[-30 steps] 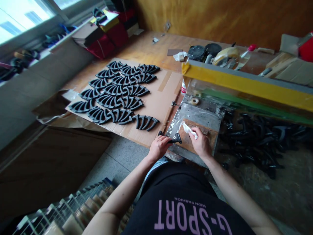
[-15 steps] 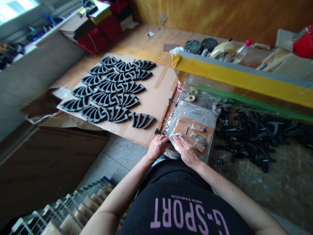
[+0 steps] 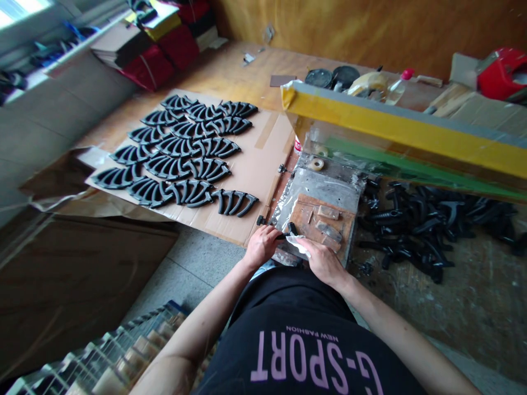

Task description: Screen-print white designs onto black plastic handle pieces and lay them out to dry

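Observation:
My left hand is closed around a black plastic part, whose end shows beyond the fingers. My right hand pinches a white cloth against or close beside that part; the exact contact is too small to tell. Both hands are over the near edge of a grey work board. On it lies a brown pad with several small worn blocks. Rows of similar black curved parts rest on a cardboard sheet to the left.
A heap of black parts lies at the right. Behind the board runs a yellow-and-grey barrier, with a tape roll before it. A clear bottle with a pink cap stands behind. A wire rack is at lower left.
My right hand has drawn back a little with the cloth, uncovering the end of the black part. My left hand keeps its hold. The whole view has shifted slightly.

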